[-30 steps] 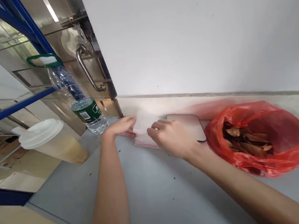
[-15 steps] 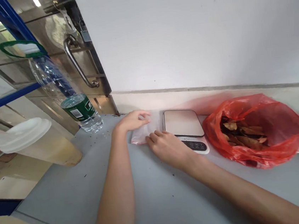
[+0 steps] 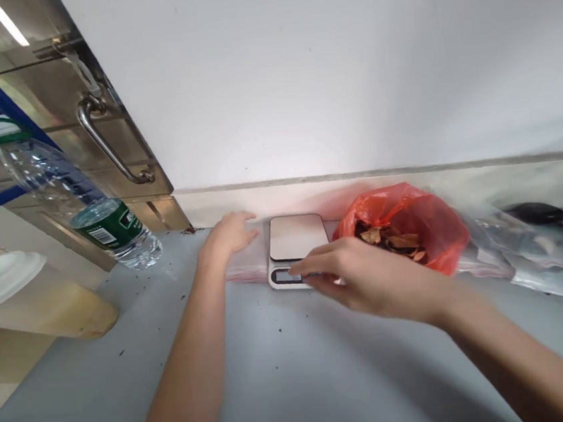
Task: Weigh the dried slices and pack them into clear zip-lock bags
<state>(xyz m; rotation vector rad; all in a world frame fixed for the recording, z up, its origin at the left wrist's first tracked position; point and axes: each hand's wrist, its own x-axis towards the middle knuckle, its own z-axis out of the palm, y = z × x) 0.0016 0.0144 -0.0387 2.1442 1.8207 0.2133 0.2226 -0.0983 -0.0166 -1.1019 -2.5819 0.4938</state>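
Note:
My left hand (image 3: 233,233) is open over a stack of clear zip bags (image 3: 247,268) by the wall, its fingers loosely spread. Just right of the bags sits a white kitchen scale (image 3: 297,235) with a bare top plate and a small display. My right hand (image 3: 352,267) hovers in front of the scale, partly covering its button panel. Its fingers are bent, with the thumb apart and nothing visible between them; whether a fingertip touches the panel I cannot tell. Behind that hand a red plastic bag (image 3: 439,228) stands open, holding dried brown pieces (image 3: 395,238).
On the left are a large water bottle (image 3: 107,229) with a green label and a lidded plastic cup (image 3: 64,304) of yellowish liquid. More clear bags (image 3: 520,239) and a black object (image 3: 536,212) lie at the right. The wall (image 3: 299,88) rises behind the grey tabletop (image 3: 280,386).
My right hand has left the zip bags and moved right to the front of the scale. My left hand stays by the bags. The view has swung to the right.

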